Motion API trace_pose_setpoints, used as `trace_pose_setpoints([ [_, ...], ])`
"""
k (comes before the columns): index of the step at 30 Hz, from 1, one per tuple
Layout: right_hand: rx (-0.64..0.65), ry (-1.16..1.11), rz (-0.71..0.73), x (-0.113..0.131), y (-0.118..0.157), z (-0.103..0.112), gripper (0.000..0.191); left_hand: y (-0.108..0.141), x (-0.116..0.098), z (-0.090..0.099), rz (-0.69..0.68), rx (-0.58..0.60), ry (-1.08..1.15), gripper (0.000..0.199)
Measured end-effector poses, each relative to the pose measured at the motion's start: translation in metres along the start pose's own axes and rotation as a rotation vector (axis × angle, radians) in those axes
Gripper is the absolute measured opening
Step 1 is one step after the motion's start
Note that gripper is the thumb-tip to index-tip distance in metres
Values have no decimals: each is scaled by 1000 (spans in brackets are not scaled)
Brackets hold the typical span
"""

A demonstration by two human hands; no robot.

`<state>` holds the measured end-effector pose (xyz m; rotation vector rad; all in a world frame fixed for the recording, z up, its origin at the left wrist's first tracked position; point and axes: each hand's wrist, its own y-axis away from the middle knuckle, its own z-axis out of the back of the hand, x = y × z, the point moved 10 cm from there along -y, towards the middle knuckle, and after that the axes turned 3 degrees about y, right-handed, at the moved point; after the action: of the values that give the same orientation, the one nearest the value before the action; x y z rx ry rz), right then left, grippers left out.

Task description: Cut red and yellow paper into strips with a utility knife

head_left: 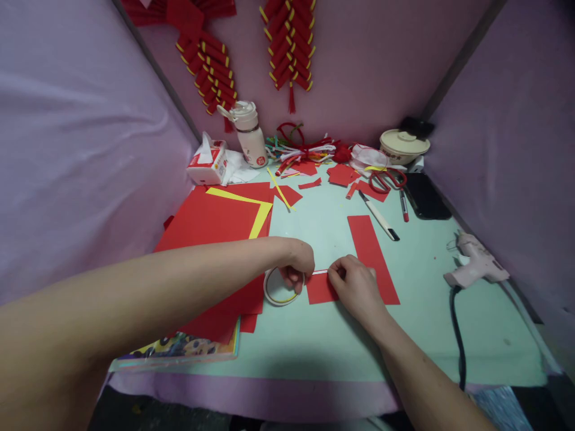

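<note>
The left hand (299, 263) is at a tape roll (268, 293); the right hand (358, 288) touches a red paper piece (320, 290) edged with a white strip (320, 272).

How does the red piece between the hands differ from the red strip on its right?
The red piece has a white line at its far edge; the red strip shows none. The red strip reaches farther back than the red piece. Both are red, flat and partly hidden by the right hand.
</note>
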<state>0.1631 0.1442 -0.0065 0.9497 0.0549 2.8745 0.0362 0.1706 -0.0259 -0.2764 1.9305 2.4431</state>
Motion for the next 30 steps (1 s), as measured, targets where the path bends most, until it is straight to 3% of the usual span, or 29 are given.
trace_pose_setpoints([
  [30,12,15,-64,1,-2,0,12,-10,-3,-1,-8,18,-74,22],
])
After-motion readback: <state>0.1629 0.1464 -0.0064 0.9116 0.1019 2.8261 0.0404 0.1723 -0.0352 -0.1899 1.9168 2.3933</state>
